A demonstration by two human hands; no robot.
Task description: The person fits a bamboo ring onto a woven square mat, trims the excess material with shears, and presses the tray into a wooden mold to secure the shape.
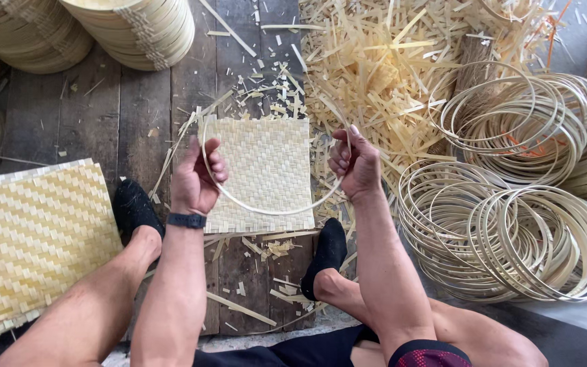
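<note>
Packages, labels, signs, screens: none in view. No box, bag, wrapper, tag, sticker, notice or display shows anywhere in the head view.

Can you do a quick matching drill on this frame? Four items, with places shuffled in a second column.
Items:
1. bamboo hoop
2. square woven mat
3. stack of woven mats
4. loose hoop pile

Places:
A. on the floor at the person's right
B. held between left hand and right hand
C. at the person's left, beside the left foot
D. flat on the planks under the hands

Pairs: 1-B, 2-D, 3-C, 4-A
</note>
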